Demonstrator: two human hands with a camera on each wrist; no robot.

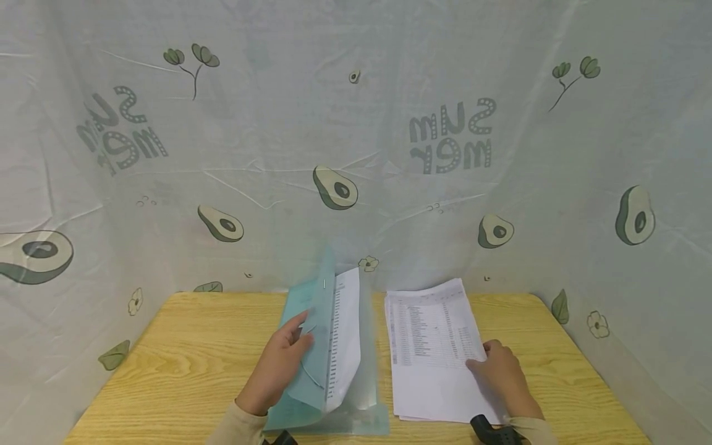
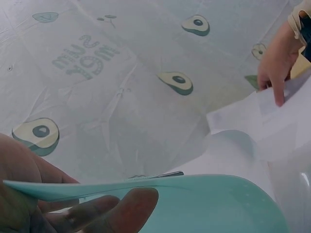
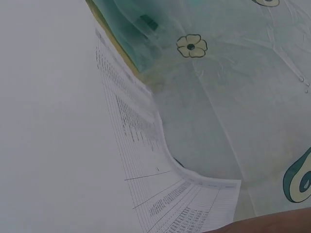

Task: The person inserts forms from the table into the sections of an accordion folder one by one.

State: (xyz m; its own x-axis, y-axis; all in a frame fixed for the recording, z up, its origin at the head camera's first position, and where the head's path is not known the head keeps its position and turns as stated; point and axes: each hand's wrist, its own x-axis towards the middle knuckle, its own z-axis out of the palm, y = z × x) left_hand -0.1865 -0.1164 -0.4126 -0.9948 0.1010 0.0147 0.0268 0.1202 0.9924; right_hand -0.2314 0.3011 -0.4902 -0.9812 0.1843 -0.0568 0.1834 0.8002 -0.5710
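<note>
A translucent teal folder point(image 1: 303, 389) stands partly opened on the table, with its front cover raised. My left hand point(image 1: 278, 368) pinches that cover between thumb and fingers; in the left wrist view the thumb point(image 2: 138, 204) lies along the teal sheet point(image 2: 218, 206). Inside the folder are white printed papers point(image 1: 347, 346), bowed away from the back cover. To the right lies a stack of printed sheets point(image 1: 428, 392). At its right edge, my right hand point(image 1: 503, 374) grips the sheets between thumb and fingers. In the right wrist view the sheets point(image 3: 58, 121) bend, and little of that hand shows.
The wooden table point(image 1: 194, 358) extends to both sides of the folder and the stack. A pale curtain point(image 1: 378, 210) printed with avocados hangs behind and at both sides. A thin string-like fastener point(image 1: 311, 375) shows on the folder's cover.
</note>
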